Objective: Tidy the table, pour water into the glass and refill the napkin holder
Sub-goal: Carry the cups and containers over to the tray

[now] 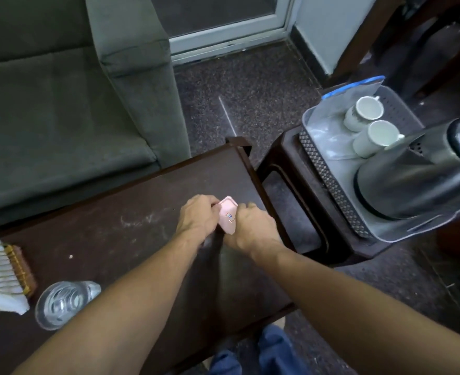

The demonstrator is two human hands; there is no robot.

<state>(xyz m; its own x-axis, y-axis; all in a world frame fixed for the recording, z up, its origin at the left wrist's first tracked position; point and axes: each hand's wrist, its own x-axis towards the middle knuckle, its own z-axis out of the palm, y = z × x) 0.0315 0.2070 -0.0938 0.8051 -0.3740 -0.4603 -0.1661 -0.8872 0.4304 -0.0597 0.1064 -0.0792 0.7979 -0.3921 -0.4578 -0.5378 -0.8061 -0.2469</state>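
Over the right end of the long dark brown wooden table [131, 212], your left hand [196, 220] and right hand [253, 228] meet. A clear round drinking glass [61, 304] stands well apart (lower left). Both hands' curled fingers grip a small pale pink packet [227, 217].

- Grey-green fabric sofa [61, 104] fills the left, its broad armrest [137, 63] jutting toward the middle.
- Dark speckled stone floor [250, 85] runs down the centre, one pale streak across it.
- Pale-framed glass door [223, 25] up top, sill at floor level.
- Light wall [321, 28] beside it, dark skirting below.
- Dark wooden furniture [418, 36] top right, dim.
- Low dark wooden stand [283, 169] at right.
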